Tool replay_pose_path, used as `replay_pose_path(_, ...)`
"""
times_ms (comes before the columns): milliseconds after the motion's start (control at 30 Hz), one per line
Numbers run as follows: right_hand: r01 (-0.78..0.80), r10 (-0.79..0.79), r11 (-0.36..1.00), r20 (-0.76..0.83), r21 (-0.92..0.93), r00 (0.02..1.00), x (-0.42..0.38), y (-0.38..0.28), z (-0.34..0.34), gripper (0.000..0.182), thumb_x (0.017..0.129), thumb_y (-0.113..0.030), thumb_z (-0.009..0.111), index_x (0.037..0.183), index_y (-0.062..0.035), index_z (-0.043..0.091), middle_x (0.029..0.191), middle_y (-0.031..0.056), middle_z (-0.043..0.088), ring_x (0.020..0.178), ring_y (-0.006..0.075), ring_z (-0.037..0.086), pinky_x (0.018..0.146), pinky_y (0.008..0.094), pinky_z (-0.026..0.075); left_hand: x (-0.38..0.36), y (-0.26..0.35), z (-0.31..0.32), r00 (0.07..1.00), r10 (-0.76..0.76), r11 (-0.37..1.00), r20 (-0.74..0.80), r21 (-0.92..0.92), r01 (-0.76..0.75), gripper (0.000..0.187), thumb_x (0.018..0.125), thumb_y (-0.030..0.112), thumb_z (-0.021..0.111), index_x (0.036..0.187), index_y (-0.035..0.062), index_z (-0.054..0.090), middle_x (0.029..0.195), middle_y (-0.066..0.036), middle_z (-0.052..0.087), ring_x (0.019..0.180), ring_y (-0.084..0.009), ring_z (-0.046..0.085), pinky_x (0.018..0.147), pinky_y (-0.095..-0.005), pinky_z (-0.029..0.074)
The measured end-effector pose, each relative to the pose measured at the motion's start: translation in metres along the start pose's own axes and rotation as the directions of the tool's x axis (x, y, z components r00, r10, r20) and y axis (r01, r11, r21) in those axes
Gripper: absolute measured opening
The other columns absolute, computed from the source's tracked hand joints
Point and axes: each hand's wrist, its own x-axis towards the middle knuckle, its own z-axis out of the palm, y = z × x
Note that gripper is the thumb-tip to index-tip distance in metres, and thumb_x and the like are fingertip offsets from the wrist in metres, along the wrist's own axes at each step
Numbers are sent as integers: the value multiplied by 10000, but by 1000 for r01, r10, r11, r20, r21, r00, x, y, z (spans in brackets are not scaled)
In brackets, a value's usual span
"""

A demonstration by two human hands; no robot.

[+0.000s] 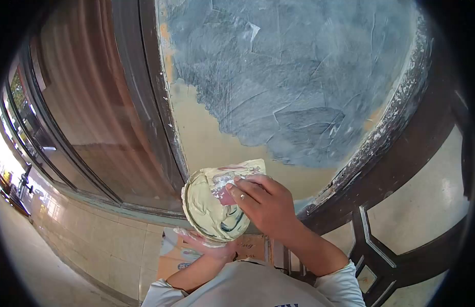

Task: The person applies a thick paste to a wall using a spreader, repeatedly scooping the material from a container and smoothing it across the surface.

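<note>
My left hand (213,247) is under a round tub (185,202) and holds it up, its fingers partly hidden by the tub. Pale yellow putty (204,202) fills the tub, smeared and ridged, with a dark streak near the lower right. Between the thumb and fingers of my right hand (268,204) is a pinkish putty spreader (228,197), its far edge thickly coated in putty. The spreader sits over the tub's upper right rim. Spots of putty stick to my right fingers.
Ahead stands a panel (299,77) with a rough blue-grey coat over a beige lower part. Its dark frame (365,153) has chipped paint on the right. A curtained window (84,92) is at left, above a tiled floor (115,240). Printed cardboard (253,246) lies below the tub.
</note>
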Motion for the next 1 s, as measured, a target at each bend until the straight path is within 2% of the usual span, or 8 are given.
replay_pose_path(267,112,-105,993,-131,46,986,-7,11,8,344,723,-107,717,1066,-94,704,1095,16,675,1045,216,625,769,324,574,-2,13,0,977,-207,977,-59,34,209,897,925,780,222,1559,151,311,1594,-99,332,1443,-320,361,1193,-468,309)
replay_pose_path(500,-242,302,891,-105,383,947,-53,44,-2,182,870,-72,688,1050,-53,690,1056,66,698,928,263,696,829,375,575,14,19,-25,868,-490,871,-76,-70,485,864,941,745,277,1539,125,355,1586,-119,346,1431,-362,367,1175,-542,316)
replay_pose_path(567,-463,754,398,5,792,657,-82,54,15,184,974,-138,615,1148,-87,646,1051,34,692,908,210,695,762,357,583,16,14,-44,864,-498,865,-69,-103,490,859,943,741,286,1534,122,367,1582,-122,355,1427,-363,373,1171,-541,325)
replay_pose_path(600,-467,756,401,3,788,654,-90,60,18,184,974,-138,615,1148,-87,646,1051,34,692,908,210,695,762,357,583,16,14,-48,854,-517,854,-56,-103,510,860,943,741,289,1534,120,367,1581,-122,358,1427,-364,372,1168,-542,329)
replay_pose_path(667,-380,918,-113,243,918,312,-104,73,22,257,1025,-200,552,1274,-137,563,1093,-3,671,889,167,689,704,341,593,17,15,-56,830,-557,824,-11,-132,551,859,942,742,300,1533,122,370,1583,-121,356,1431,-369,366,1163,-545,335)
replay_pose_path(767,-131,880,-448,462,884,112,-142,80,39,328,1033,-210,527,1354,-149,491,1166,1,647,916,165,685,674,327,603,18,16,-66,806,-592,792,5,-178,583,849,945,739,300,1530,128,376,1578,-123,363,1427,-370,370,1162,-547,335)
replay_pose_path(967,-245,893,-400,436,883,115,-182,84,64,347,999,-192,594,1326,-149,485,1107,-25,629,893,149,658,624,297,592,26,16,-75,788,-613,790,-61,-71,609,839,952,724,309,1528,117,377,1565,-132,383,1408,-373,396,1145,-549,358)
replay_pose_path(1000,-448,935,-266,342,853,97,-180,88,65,290,979,-179,627,1246,-121,529,1028,-2,624,842,153,646,608,293,570,28,17,-79,769,-636,771,-58,-85,631,846,950,727,309,1529,114,374,1567,-133,380,1408,-373,396,1144,-550,361)
